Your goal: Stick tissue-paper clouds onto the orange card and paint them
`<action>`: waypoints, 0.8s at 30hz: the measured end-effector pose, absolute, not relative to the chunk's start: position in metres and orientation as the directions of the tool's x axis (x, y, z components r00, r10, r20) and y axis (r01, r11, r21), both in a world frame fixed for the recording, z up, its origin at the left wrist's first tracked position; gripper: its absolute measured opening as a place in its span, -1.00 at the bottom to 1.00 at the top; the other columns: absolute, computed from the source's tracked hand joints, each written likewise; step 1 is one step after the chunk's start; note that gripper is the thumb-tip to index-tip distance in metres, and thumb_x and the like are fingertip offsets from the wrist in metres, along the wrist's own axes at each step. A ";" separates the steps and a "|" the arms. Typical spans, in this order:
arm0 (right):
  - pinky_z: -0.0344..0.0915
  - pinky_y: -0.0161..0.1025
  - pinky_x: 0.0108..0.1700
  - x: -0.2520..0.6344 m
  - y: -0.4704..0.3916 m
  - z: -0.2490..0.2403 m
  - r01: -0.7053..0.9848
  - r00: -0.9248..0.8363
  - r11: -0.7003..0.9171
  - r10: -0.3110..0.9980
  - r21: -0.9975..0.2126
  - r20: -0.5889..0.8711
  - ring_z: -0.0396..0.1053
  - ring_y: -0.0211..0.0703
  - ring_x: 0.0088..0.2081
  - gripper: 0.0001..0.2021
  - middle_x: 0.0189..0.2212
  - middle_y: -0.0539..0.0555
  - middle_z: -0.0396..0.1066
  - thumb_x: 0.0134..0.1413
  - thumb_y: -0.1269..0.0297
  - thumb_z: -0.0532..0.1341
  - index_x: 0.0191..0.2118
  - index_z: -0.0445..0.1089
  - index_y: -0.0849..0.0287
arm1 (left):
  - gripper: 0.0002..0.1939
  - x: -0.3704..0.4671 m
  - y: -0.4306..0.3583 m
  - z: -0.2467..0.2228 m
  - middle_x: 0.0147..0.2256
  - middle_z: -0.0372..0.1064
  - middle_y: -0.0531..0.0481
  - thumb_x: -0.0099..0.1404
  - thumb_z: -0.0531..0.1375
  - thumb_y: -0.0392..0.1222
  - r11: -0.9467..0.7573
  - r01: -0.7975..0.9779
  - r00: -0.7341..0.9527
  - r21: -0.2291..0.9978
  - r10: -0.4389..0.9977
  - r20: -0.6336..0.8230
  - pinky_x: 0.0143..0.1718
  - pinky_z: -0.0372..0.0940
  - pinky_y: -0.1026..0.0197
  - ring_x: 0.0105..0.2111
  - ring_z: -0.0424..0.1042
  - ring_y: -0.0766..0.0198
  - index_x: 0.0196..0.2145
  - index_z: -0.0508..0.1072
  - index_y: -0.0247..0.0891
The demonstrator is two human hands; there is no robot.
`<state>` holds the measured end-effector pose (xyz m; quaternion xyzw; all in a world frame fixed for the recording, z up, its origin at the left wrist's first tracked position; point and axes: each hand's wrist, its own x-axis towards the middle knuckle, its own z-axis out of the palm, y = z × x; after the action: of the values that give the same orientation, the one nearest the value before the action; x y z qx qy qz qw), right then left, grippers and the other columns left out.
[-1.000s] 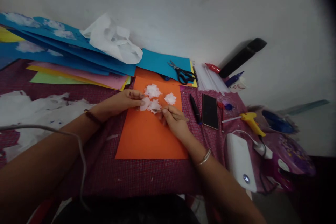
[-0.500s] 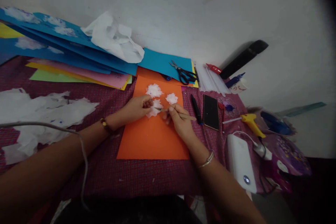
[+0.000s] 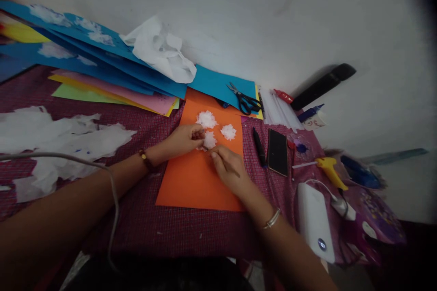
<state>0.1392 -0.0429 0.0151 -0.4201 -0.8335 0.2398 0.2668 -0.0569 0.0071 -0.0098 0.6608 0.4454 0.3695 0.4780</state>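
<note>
Torn white tissue [image 3: 73,143] on the left, cut off at the edge; and here's the left hand [image 3: 187,140], fingers curled at the nearest ragged clump [image 3: 210,139] on the smooth orange sheet [image 3: 194,186], grip impossible to tell; the right hand [image 3: 229,166], angled inward, pinches a slim brown stick [image 3: 232,169], tip hard to make out.

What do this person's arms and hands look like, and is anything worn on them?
The left hand and right hand wear no gloves, and no sleeves show on the forearms. The left wrist has a dark bracelet with a yellowish bead; the right has a silvery bangle. A grey cable crosses before the left forearm.
</note>
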 end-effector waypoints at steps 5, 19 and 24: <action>0.19 -0.22 -0.35 0.130 -0.051 0.019 0.690 -0.606 0.650 0.759 -0.317 0.238 0.32 -0.11 -0.36 -0.74 -0.34 0.13 0.39 0.37 0.28 -0.10 -0.27 0.27 0.13 | -0.97 -0.059 0.007 -0.011 -0.46 0.38 0.05 0.11 0.16 -0.31 -0.185 0.250 0.337 0.950 0.937 0.094 -0.38 0.25 0.25 -0.42 0.37 0.31 -0.41 0.36 -0.27; 0.21 -0.25 -0.33 0.139 -0.044 0.014 0.589 -0.606 0.642 0.753 -0.490 0.258 0.34 -0.14 -0.37 -0.84 -0.38 0.07 0.35 0.32 0.33 -0.05 -0.28 0.22 0.11 | -0.95 -0.063 0.003 0.014 -0.48 0.39 0.05 0.13 0.17 -0.34 -0.209 0.261 0.354 0.942 0.929 0.108 -0.41 0.25 0.29 -0.44 0.35 0.34 -0.46 0.35 -0.28; 0.19 -0.22 -0.33 0.145 -0.042 0.016 0.523 -0.637 0.637 0.734 -0.567 0.236 0.33 -0.13 -0.39 -0.83 -0.41 0.06 0.34 0.33 0.26 -0.04 -0.29 0.22 0.10 | -0.92 -0.129 -0.039 0.086 -0.38 0.42 0.01 0.20 0.22 -0.21 -0.260 0.396 0.245 0.880 0.954 0.172 -0.33 0.27 0.26 -0.37 0.38 0.31 -0.33 0.44 -0.27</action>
<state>0.1445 -0.0416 0.0159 -0.3589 -0.8750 0.2300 0.2295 -0.1288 -0.0395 0.0861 0.6978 0.4838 0.3785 0.3685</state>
